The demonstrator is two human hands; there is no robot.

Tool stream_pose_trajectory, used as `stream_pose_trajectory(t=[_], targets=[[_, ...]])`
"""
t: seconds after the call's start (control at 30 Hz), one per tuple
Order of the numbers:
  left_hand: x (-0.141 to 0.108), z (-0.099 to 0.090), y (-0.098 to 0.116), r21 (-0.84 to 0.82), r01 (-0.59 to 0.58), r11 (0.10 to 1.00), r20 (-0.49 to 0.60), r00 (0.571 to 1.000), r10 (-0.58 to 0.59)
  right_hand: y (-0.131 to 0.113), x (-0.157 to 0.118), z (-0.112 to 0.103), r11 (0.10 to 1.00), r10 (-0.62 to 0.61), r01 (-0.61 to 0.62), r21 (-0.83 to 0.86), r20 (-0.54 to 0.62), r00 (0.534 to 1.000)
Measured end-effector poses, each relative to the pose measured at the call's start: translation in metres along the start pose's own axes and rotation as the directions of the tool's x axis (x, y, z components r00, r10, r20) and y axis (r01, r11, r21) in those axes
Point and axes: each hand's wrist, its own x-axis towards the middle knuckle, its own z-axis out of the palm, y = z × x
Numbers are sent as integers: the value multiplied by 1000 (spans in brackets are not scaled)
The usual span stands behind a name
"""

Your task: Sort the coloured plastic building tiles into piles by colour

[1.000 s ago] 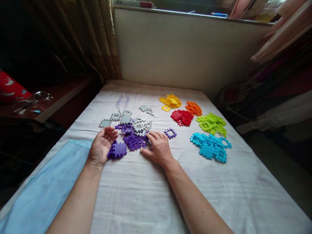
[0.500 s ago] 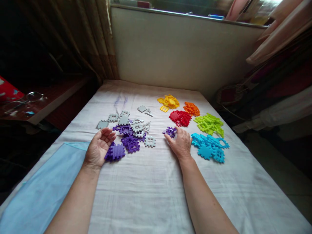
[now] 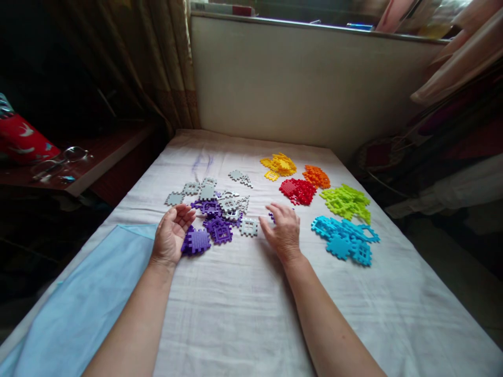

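My left hand (image 3: 171, 235) rests on its edge at the left of the purple interlocking tiles (image 3: 219, 230), palm turned inward. Its fingers are loosely bent and hold nothing that I can see. Grey tiles (image 3: 229, 205) partly overlap the purple ones, and a single grey window tile (image 3: 249, 226) lies at the right of this heap. My right hand (image 3: 283, 228) hovers palm down with its fingers apart, just right of that tile. Beneath its fingers a small purple piece (image 3: 271, 215) is mostly hidden.
Sorted piles of yellow (image 3: 283, 164), orange (image 3: 316, 177), red (image 3: 297, 191), lime green (image 3: 346, 202) and blue tiles (image 3: 340, 246) lie on the right. Blue cloth (image 3: 90, 293) covers the bed's left side. Glasses (image 3: 74, 153) lie on a side table.
My right hand has moved left, away from the blue pile, and now covers most of the small purple piece. My left hand stays by the purple tiles. The view has shifted slightly left.
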Motion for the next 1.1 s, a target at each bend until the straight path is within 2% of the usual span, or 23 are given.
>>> stream_pose_trajectory(t=[0.07, 0.17, 0.23, 0.37, 0.6, 0.7, 0.77, 0.83, 0.93, 1.1], targets=[[-3, 5, -5, 2, -34, 999, -21, 999, 34, -22, -4, 1, 980, -182, 171, 104, 111, 977], [-9, 13, -10, 12, -66, 998, -28, 997, 66, -45, -12, 4, 924, -371, 330, 193, 236, 898], [-12, 17, -12, 23, -76, 997, -26, 997, 76, -52, -16, 6, 914, -399, 354, 197, 277, 874], [-17, 22, -14, 63, -104, 993, -6, 995, 105, -53, -18, 9, 920, -386, 335, 204, 309, 869], [-19, 22, -14, 140, -137, 981, 52, 990, 131, -50, -14, 6, 913, -400, 360, 190, 248, 882], [-18, 22, -13, 130, -123, 984, 50, 992, 117, -35, -7, 2, 941, -328, 306, 145, 160, 931], [-17, 21, -13, 124, -121, 985, 47, 992, 116, -20, -1, -1, 977, -205, 200, 71, 77, 976], [-16, 21, -13, 126, -124, 984, 51, 992, 119, -4, 3, -3, 998, -62, 62, -19, 5, 998], [-16, 21, -14, 135, -130, 982, 57, 991, 123, 11, 6, -3, 991, 69, -70, -116, -13, 998], [-16, 20, -14, 121, -128, 984, 52, 991, 122, 16, 3, 1, 984, 110, -107, -143, 11, 994]])
